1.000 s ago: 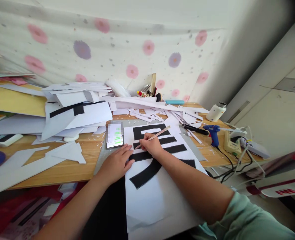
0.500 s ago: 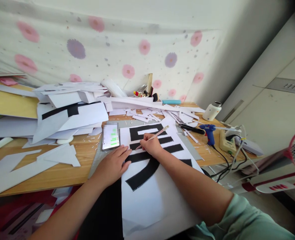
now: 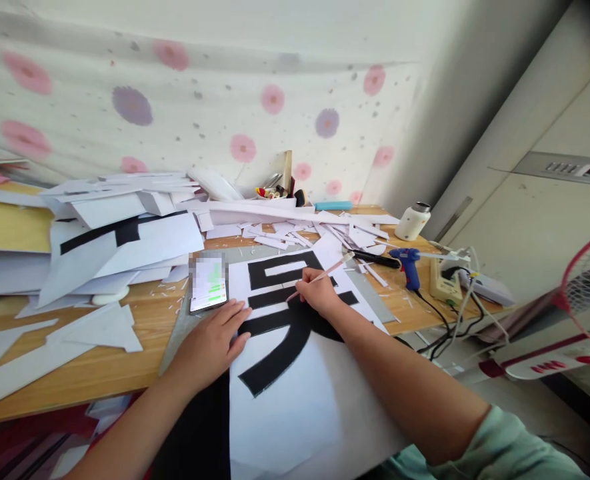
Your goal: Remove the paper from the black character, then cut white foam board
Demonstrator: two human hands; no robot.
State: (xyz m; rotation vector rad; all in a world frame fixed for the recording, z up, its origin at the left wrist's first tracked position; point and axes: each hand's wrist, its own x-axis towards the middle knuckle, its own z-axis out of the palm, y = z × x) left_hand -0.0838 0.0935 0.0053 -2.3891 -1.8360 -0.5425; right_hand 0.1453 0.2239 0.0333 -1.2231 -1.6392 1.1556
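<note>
A large white sheet (image 3: 285,427) bearing thick black strokes (image 3: 275,363) lies over the front edge of the wooden table. My right hand (image 3: 315,291) is closed around a thin pale pink pen (image 3: 339,265), its tip down at a black stroke near the sheet's middle. My left hand (image 3: 213,341) rests flat at the sheet's left edge with its fingers stretched out, holding nothing. Just beyond its fingertips a phone (image 3: 209,290) with a lit screen lies on the grey mat (image 3: 175,347).
White boards and paper (image 3: 125,247) are piled at the left. Scraps (image 3: 285,233) and a black cutter (image 3: 375,259) lie behind the sheet. To the right are a blue glue gun (image 3: 409,267), a white bottle (image 3: 413,221), a power strip (image 3: 445,283) and cables.
The view has turned slightly right, so most things sit further left. The pen tip has shifted rightward along the black strokes. My left hand stays at the sheet's left edge.
</note>
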